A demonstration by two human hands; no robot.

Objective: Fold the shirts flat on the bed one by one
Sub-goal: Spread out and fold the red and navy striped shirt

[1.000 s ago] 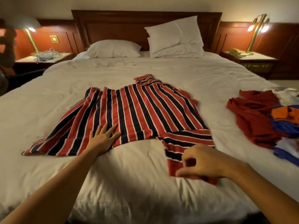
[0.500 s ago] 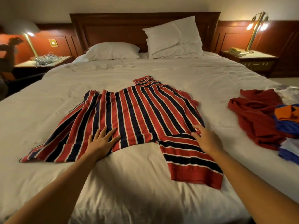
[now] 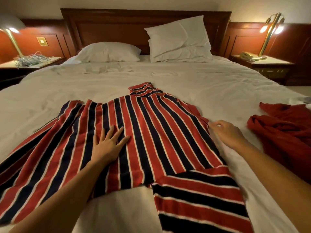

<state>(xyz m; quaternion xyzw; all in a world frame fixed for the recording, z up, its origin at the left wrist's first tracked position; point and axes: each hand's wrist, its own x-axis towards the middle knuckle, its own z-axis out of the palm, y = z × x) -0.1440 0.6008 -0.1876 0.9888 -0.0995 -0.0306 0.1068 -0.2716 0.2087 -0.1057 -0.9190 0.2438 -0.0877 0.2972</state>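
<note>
A red, navy and white striped shirt [image 3: 151,132] lies spread on the white bed [image 3: 210,84], collar toward the pillows. Its right sleeve is turned down toward me at the lower right. My left hand [image 3: 109,145] presses flat on the shirt's middle with fingers spread. My right hand [image 3: 225,132] is at the shirt's right edge, fingers loosely bent, fingertips touching the fabric near the shoulder. Whether it pinches the cloth is unclear.
A crumpled red garment [image 3: 282,130] lies on the bed at the right. Two white pillows [image 3: 178,39] rest against the wooden headboard. Nightstands with lit lamps stand on both sides; the left one [image 3: 30,60] holds tangled cables, the right one a telephone [image 3: 246,56].
My right hand let go of the sleeve end and moved up along the shirt's right edge toward the shoulder. My left hand slid further up onto the shirt. The view moved closer.
</note>
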